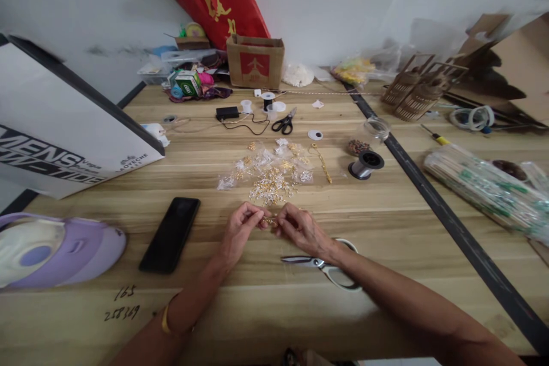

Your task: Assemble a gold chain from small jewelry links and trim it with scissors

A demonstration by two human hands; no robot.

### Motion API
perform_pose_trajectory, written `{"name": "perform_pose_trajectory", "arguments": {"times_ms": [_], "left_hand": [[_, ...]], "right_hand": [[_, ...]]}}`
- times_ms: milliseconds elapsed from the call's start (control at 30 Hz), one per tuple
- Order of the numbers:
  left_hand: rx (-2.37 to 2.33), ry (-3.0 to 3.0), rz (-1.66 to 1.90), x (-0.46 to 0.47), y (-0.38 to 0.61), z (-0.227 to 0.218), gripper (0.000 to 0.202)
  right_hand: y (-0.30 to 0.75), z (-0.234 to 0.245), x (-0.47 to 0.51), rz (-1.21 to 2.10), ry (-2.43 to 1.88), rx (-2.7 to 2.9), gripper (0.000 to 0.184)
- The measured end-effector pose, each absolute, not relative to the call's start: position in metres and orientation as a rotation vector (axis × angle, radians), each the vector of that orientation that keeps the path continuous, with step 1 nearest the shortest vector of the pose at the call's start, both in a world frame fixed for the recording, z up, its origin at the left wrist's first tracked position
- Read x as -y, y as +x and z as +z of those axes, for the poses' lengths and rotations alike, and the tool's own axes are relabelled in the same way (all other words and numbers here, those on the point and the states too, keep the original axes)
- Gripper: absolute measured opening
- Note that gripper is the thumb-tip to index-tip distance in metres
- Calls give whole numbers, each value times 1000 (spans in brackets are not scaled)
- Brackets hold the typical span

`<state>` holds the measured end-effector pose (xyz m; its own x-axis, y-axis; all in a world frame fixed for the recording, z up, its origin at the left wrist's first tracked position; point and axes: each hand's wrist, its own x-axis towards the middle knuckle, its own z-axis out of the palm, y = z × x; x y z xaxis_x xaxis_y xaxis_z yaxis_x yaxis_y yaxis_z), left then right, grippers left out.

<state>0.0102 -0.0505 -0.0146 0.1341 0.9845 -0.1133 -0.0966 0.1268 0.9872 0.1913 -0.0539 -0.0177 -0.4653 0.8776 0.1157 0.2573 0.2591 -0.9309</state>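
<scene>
Both hands meet low over the table's middle, fingertips pinched at either side of a small strand of gold and reddish beads (270,221). My left hand (243,230) grips its left end between thumb and forefinger. On the other end my right hand (302,230) is closed, its fingers curled. Just beyond the fingertips lies a loose pile of gold and silver beads (272,183), with small clear bags (274,157) of beads behind it. Under my right wrist rests a pair of scissors (317,262) with pale handles, blades pointing left.
Left of my hands are a black phone (170,234) and a purple-and-white appliance (86,251). Farther back lie black scissors (285,122), a gold chain (321,164) and a wire spool (365,164). A black strip (437,194) crosses the table at right, beside bagged sticks (484,189).
</scene>
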Motion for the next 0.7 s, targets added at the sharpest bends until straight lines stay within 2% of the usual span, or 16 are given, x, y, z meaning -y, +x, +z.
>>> {"name": "perform_pose_trajectory", "arguments": {"times_ms": [500, 700], "left_hand": [[-1056, 1200, 980, 52, 13, -5, 19], [-1067, 1144, 1000, 50, 8, -13, 17]], "right_hand": [[193, -9, 53, 1220, -1072, 1902, 13], [192, -15, 52, 1358, -1010, 1756, 18]]}}
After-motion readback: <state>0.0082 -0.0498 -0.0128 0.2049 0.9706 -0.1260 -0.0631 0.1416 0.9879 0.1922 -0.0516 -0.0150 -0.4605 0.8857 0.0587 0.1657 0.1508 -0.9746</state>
